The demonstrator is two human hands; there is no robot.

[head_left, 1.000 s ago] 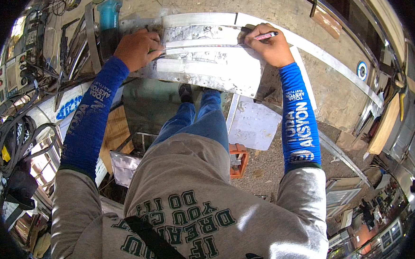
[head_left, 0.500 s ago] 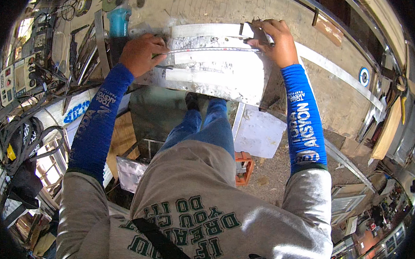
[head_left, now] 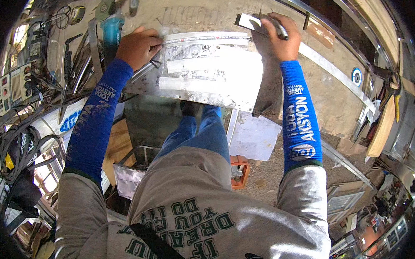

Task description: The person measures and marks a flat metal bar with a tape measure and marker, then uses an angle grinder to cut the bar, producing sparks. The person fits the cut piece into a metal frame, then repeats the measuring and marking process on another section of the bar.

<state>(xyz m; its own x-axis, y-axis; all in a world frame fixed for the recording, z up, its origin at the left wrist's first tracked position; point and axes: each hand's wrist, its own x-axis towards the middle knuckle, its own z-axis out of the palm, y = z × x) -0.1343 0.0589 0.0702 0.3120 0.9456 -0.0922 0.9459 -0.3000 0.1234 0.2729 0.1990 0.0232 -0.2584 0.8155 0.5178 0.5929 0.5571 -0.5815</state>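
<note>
A thin measuring strip with red marks (head_left: 208,38), like a steel ruler, lies along the far white strip on a pale, glaring metal sheet (head_left: 209,95). My left hand (head_left: 139,47) is closed at its left end, with thumb and fingers pinched together. Lifted beyond the sheet's far right corner, my right hand (head_left: 284,39) grips a dark marker-like pen (head_left: 282,31) and a small flat white piece with a black end (head_left: 249,22). Exactly how the fingers hold both is partly hidden. Two more white strips (head_left: 192,64) cross the sheet nearer me.
An angle grinder (head_left: 112,29) lies beyond my left hand. At far left are a tape measure (head_left: 77,14), a welding machine (head_left: 11,89) and coiled black cables (head_left: 23,149). A long metal bar (head_left: 336,75) runs rightward. An orange crate (head_left: 239,172) stands below by my legs.
My right hand has risen away from the sheet with the white piece and pen. The measuring strip now lies farther up, along the far white strip; my left hand has moved slightly up and left.
</note>
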